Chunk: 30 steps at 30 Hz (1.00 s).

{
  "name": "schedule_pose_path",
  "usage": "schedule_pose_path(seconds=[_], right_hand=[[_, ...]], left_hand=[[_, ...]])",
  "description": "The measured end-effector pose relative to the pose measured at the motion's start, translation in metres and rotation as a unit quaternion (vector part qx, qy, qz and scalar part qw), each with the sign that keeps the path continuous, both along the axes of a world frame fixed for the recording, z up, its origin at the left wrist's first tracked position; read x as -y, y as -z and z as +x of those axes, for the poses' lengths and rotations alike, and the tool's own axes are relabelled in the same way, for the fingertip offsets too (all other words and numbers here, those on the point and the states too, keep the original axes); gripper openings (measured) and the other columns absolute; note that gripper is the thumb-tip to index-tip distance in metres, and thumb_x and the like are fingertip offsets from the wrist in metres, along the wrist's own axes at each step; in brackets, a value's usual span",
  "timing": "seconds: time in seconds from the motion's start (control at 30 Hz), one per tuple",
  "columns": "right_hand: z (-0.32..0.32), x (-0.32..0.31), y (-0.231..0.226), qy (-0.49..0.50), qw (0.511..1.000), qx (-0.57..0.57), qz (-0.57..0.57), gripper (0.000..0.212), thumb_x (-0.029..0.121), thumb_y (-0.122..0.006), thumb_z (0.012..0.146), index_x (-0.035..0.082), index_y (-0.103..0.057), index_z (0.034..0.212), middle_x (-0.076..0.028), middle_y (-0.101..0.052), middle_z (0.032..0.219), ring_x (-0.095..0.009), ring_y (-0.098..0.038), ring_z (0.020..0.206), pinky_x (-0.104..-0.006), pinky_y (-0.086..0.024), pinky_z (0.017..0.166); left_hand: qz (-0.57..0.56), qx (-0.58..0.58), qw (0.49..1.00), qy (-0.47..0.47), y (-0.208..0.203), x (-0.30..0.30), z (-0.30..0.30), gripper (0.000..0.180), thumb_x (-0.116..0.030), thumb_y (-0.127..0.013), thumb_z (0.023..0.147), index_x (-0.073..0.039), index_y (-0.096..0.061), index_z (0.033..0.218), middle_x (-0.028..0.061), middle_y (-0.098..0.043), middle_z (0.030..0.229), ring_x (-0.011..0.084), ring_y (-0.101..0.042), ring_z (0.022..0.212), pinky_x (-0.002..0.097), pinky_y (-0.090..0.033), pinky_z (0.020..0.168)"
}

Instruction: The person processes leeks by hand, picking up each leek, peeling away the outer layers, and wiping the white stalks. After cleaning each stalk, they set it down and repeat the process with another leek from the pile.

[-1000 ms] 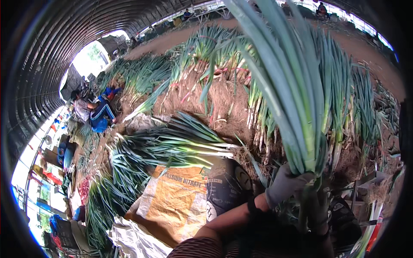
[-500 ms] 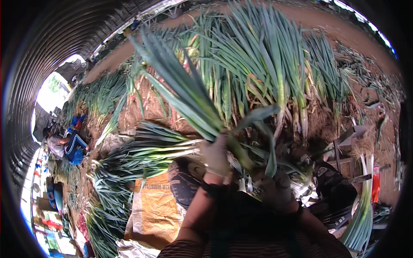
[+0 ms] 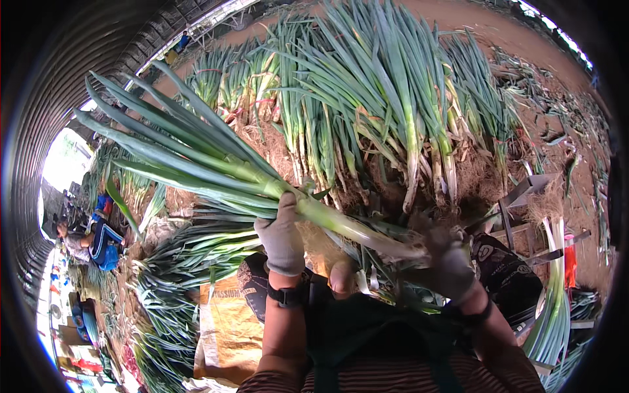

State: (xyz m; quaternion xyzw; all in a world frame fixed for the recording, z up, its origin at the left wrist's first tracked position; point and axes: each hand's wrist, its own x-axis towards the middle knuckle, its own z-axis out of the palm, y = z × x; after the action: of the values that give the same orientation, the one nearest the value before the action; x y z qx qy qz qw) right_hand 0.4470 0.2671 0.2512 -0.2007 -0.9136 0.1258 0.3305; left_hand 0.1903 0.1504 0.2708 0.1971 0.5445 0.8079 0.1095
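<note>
Left hand (image 3: 282, 242), in a pale grey glove: fingers and thumb clamped around a large green onion (image 3: 337, 226), at about the level where its leaves part from the pale stem. From this grip the leaves fan up and away to the left; the white stem slants down to the right, its root end at the right hand (image 3: 452, 268). Right hand also gloved, motion-blurred; cannot tell whether its fingers are closed on the root end or only near it. A black wristband (image 3: 286, 296) sits on the left wrist, just below the grip. Left of the grip and lower: a heap of green onions (image 3: 177, 262), pale ends toward the hand, leaves trailing away to the left and down. Below the grip, to the left: a yellow-orange sack (image 3: 229, 327), partly hidden by dark patterned fabric (image 3: 252, 281). Beyond the grip, above and to the right: upright green onions (image 3: 386, 85) in a dense row, brown roots at the base, on bare brown soil (image 3: 452, 14). Right of the right hand: a metal frame (image 3: 517, 196), then further green onions (image 3: 557, 304) with roots uppermost, beside a red object (image 3: 571, 268). Far left of the grip: a seated person (image 3: 98, 239) in dark striped trousers, under a ribbed, arched cover (image 3: 85, 72).
</note>
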Motion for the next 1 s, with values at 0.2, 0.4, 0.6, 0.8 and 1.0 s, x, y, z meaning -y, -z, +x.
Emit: schedule_pose_path(seconds=[0.2, 0.4, 0.6, 0.8, 1.0], right_hand=[[-0.024, -0.001, 0.036, -0.23, 0.807, 0.299, -0.454, 0.043, 0.028, -0.077, 0.074, 0.001, -0.065, 0.105, -0.012, -0.068, 0.074, -0.026, -0.069, 0.072, -0.0348, -0.053, 0.069], [-0.021, 0.033, 0.059, -0.037, 0.943, 0.192, -0.269, 0.047, 0.03, -0.074, 0.078, 0.002, -0.055, 0.111, -0.019, -0.066, 0.094, -0.034, -0.066, 0.083, -0.0408, -0.052, 0.069], [-0.021, 0.038, 0.054, 0.079, 0.967, 0.106, -0.216, 0.037, 0.032, -0.072, 0.079, 0.006, -0.055, 0.099, -0.017, -0.066, 0.074, -0.035, -0.066, 0.065, -0.0448, -0.051, 0.052], [-0.018, 0.016, 0.062, 0.006, 0.874, -0.01, -0.486, 0.039, 0.021, -0.077, 0.075, -0.001, -0.056, 0.1, -0.017, -0.065, 0.079, -0.021, -0.067, 0.073, -0.0358, -0.051, 0.065], [-0.02, 0.022, 0.088, 0.049, 0.868, -0.094, -0.484, 0.043, 0.013, -0.08, 0.069, 0.0, -0.052, 0.099, -0.016, -0.064, 0.086, -0.024, -0.065, 0.077, -0.0358, -0.051, 0.069]], left_hand=[[0.002, 0.04, 0.99, 0.138, -0.005, 0.015, 0.021, 0.013, -0.006, -0.062, 0.089, 0.0, -0.064, 0.101, 0.0038, -0.065, 0.095, 0.0132, -0.061, 0.087, 0.029, -0.05, 0.082], [-0.055, -0.023, 0.983, 0.172, 0.02, 0.006, 0.014, 0.018, -0.004, -0.059, 0.091, 0.002, -0.061, 0.108, 0.0057, -0.064, 0.102, 0.0148, -0.061, 0.093, 0.0285, -0.05, 0.084], [0.066, 0.107, 0.978, 0.166, 0.021, -0.007, 0.032, 0.017, 0.003, -0.06, 0.083, -0.006, -0.058, 0.097, 0.0005, -0.061, 0.092, 0.0119, -0.06, 0.081, 0.027, -0.052, 0.076], [0.061, 0.131, 0.971, 0.189, 0.026, -0.012, 0.021, 0.007, 0.0, -0.061, 0.086, -0.005, -0.06, 0.09, 0.0018, -0.061, 0.087, 0.0124, -0.061, 0.079, 0.029, -0.053, 0.073], [-0.003, 0.094, 0.975, 0.203, 0.028, -0.005, 0.056, 0.004, -0.003, -0.06, 0.091, 0.0, -0.063, 0.092, 0.0035, -0.062, 0.09, 0.0143, -0.062, 0.077, 0.028, -0.05, 0.069]])
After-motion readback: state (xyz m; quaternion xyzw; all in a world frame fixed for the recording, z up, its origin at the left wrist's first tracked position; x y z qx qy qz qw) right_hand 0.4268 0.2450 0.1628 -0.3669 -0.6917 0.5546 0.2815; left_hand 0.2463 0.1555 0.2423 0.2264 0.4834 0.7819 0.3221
